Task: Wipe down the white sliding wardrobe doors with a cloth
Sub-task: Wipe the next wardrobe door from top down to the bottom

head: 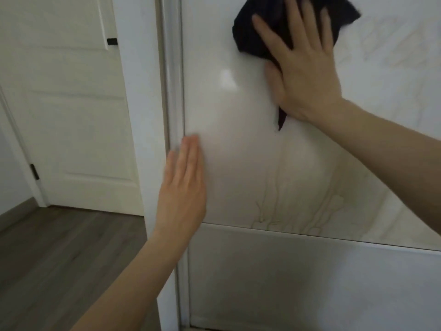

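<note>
On my feed the right hand [303,68] is spread flat, fingers straight and apart, pressing a black cloth [253,32] against the upper part of the white sliding wardrobe door [238,151]. The left hand [183,182] lies flat on the same panel near its left edge, fingers straight and together, holding nothing. Drip streaks [274,201] run down below the cloth. I see 1 panelled room door [71,103] at left, above a wood floor [59,254].
</note>
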